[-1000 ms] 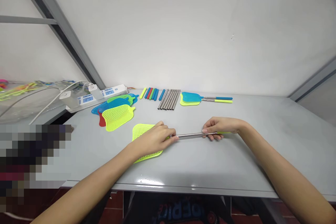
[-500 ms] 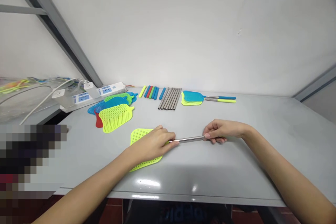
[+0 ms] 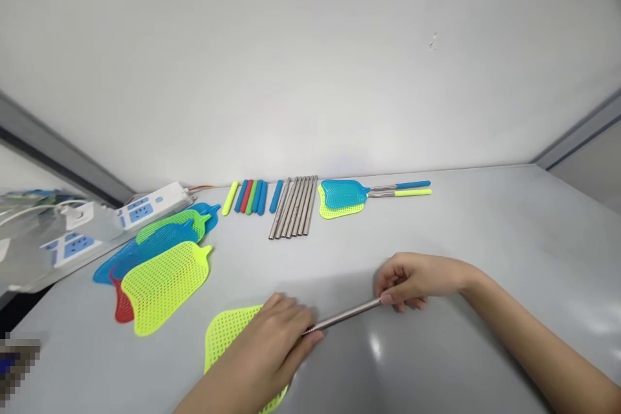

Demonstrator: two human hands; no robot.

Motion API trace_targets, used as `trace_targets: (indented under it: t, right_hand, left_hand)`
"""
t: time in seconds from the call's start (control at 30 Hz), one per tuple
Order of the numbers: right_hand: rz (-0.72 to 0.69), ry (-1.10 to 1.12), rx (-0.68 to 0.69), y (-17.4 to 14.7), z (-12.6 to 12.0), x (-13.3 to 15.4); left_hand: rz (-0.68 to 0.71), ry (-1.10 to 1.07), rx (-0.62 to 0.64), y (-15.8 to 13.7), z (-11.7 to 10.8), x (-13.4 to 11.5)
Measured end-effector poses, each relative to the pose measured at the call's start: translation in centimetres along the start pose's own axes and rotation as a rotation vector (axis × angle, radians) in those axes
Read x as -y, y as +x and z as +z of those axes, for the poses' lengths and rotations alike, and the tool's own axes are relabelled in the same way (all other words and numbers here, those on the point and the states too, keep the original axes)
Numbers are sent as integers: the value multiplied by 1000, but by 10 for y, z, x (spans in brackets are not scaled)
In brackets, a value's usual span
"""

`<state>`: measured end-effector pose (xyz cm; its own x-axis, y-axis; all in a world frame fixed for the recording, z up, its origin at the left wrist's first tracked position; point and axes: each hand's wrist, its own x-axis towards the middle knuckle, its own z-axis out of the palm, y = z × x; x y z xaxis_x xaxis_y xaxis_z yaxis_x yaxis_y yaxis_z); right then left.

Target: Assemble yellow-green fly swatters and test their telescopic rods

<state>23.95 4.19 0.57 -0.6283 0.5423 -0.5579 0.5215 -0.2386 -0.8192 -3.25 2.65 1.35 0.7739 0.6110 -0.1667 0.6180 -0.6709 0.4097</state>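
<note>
My left hand (image 3: pixel 276 343) is closed around the neck of a yellow-green fly swatter head (image 3: pixel 228 333), where a metal rod (image 3: pixel 345 315) meets it. The hand covers that joint and much of the perforated head. At the rod's other end, my right hand (image 3: pixel 407 281) pinches the tip between thumb and fingers. The rod slants slightly upward to the right, just above the grey table. No grip sleeve shows on its visible length.
Loose swatter heads, the front one yellow-green (image 3: pixel 167 284), overlap at left beside a power strip (image 3: pixel 155 207). Coloured handle sleeves (image 3: pixel 251 197) and several metal rods (image 3: pixel 295 207) lie along the back. Two whole fly swatters, the upper one blue (image 3: pixel 344 194), lie right of them.
The camera view has tipped and shifted, so the table's things appear lower and farther left. Both hands keep their holds on the swatter head and rod, which now slants more steeply.
</note>
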Motion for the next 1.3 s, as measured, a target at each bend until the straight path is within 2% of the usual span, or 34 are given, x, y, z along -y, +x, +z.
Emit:
trace_targets:
  t: [0.33,0.67,0.83,1.3]
  right_hand:
    - [-28,61,4,0,-2,-3]
    - [-41,150,14,8,-4,-6]
    - [-27,153,6,10,0,-5]
    - [17,136,-12,5,1,0]
  left_hand:
    - [20,-41,68,11,2,14]
    - [68,-25,40,9,3,27]
    - [38,-36,-17,6,1,22]
    - [14,-5,-2,0,-3,11]
